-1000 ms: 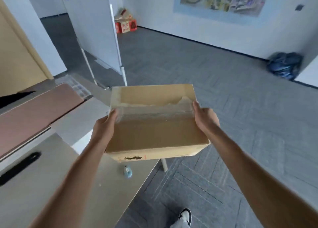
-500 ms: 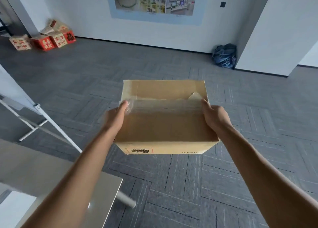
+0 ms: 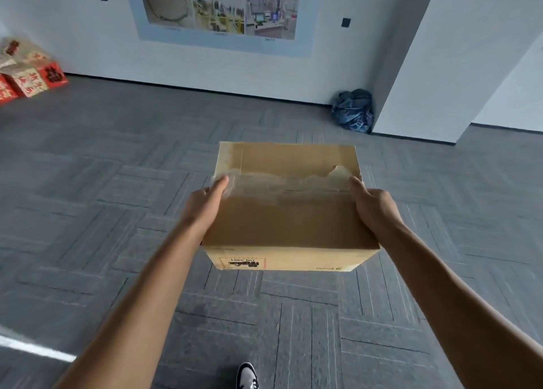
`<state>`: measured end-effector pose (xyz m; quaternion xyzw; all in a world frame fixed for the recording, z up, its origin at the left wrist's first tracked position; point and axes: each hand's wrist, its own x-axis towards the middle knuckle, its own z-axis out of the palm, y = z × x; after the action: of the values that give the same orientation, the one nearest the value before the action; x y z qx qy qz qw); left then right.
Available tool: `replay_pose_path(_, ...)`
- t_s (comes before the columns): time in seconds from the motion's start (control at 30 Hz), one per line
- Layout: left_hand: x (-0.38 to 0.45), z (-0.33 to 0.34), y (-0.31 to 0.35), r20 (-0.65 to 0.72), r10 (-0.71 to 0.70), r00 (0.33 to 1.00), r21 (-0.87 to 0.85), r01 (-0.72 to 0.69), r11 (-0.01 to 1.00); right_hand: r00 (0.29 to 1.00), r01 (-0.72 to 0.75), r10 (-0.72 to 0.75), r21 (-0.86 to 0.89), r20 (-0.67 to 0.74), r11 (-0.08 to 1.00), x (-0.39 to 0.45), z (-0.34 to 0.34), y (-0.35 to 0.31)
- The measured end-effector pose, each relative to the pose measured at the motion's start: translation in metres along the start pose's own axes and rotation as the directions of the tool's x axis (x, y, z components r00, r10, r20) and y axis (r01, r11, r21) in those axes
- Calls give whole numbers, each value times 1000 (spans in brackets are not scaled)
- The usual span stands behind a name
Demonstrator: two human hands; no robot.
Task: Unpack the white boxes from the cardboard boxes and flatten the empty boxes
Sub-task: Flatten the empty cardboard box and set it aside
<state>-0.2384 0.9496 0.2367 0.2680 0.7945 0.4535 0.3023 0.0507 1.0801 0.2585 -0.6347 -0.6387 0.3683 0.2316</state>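
Head view showed the cardboard box [image 3: 289,218] held in the air above the grey carpet floor [image 3: 88,212], its torn tape [image 3: 282,183] across the top. The left hand [image 3: 205,203] and right hand [image 3: 371,206] pressed flat against opposite sides, thumbs straight along the top edges

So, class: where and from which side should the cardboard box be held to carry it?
Hold the cardboard box by its two short side walls, one palm from each side, as the left hand and right hand do. The flat, parallel walls suit pressing; torn tape crosses the top.
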Motion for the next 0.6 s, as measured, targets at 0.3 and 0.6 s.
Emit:
replay_pose_path(0.3, 207, 1, 68, 66, 36, 997, 24, -38, 999, 1000, -16, 14, 115, 19, 993, 179, 51, -87)
replay_pose_path(0.6, 428, 90, 141, 95, 113, 989, 18, -116, 993, 1000, -27, 26, 215, 10, 976, 407, 92, -114)
